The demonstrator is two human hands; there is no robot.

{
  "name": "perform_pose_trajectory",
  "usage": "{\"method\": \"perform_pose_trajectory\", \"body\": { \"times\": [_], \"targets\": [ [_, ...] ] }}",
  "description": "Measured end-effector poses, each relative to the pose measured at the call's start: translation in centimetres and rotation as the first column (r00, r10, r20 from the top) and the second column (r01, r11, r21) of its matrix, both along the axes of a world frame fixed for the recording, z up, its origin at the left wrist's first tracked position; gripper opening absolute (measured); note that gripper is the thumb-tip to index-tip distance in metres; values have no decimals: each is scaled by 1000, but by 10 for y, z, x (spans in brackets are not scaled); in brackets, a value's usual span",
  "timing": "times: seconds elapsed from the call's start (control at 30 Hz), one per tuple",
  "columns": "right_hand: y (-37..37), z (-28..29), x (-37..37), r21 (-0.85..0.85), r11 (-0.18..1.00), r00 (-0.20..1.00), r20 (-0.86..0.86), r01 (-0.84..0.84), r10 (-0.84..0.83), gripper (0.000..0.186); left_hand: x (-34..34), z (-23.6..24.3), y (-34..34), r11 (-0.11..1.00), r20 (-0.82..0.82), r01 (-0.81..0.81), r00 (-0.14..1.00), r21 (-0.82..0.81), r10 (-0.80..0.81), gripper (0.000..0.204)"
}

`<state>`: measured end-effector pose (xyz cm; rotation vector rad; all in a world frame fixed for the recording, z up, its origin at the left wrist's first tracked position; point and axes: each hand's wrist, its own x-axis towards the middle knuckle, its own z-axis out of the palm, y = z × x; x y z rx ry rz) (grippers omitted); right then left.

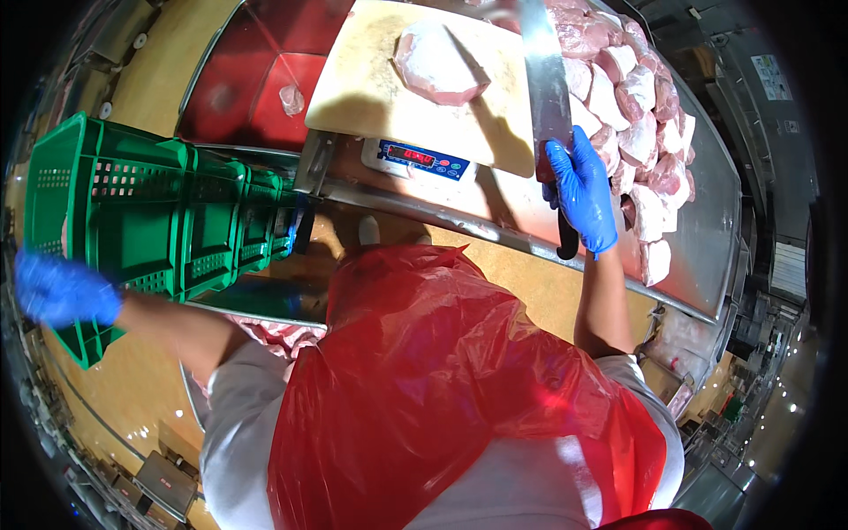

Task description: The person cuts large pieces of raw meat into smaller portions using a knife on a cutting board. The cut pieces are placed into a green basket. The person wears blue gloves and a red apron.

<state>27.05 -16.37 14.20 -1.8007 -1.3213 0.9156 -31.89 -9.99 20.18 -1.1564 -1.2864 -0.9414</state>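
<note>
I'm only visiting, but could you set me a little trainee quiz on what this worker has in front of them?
1. Which hand holds the knife?
2. True or false: raw meat is heaped to the right of the cutting board.
3. What colour are the plastic crates on the left? A) red B) green C) white

Key:
1. The right hand.
2. True.
3. B, green.

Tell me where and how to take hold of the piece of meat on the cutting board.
Span the piece of meat across its broad middle with a wide grip, probably best from its left with the left hand: it is a wide, rounded lump lying on the cutting board, and the knife in the right hand is to its right.
</note>
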Motion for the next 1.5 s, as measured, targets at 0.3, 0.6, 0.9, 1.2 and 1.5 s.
{"method": "perform_pose_trajectory", "body": {
  "times": [0.3,0.6,0.9,1.2,1.5],
  "targets": [
    [30,-63,10,65,997,967,-254,47,-29,20,75,8,51,915,277,232,950,-329,-141,49],
    [81,-110,-65,106,984,584,-812,141,4,27,376,-191,257,-463,893,788,235,-407,-384,43],
    [137,-116,-16,468,832,906,-413,297,-91,36,336,-212,195,-253,755,770,406,-586,-515,27],
    [54,-63,-16,63,998,992,-128,11,-2,29,259,-194,45,117,890,966,256,-229,-377,28],
    [85,-92,-105,267,952,951,302,-149,64,24,317,-195,55,149,724,970,243,-193,-645,25]
  ]
}}
